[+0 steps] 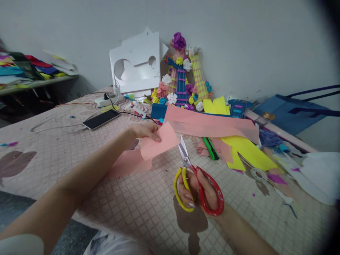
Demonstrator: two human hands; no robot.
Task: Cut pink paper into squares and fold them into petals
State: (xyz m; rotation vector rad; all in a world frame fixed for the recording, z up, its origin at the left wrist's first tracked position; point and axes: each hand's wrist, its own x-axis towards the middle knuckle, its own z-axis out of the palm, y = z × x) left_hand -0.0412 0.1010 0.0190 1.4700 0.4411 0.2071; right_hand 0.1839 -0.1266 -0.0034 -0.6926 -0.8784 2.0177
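Observation:
My left hand (145, 131) pinches a strip of pink paper (152, 145) just above the table, thumb on top. The strip bends down and trails back toward me. My right hand (198, 189) is closed through the handles of scissors (195, 180), one handle yellow and one red. Their blades point away from me, tips at the right edge of the pink strip, and look nearly closed.
Large pink sheets (209, 124) and yellow sheets (248, 150) lie beyond the scissors, with a green pen (209, 148). A phone (101, 119), power strip (108, 100), paper-flower craft (183, 81), white cardboard (136, 63) and blue bag (292, 113) stand further back. Paper scraps litter the tablecloth (138, 198).

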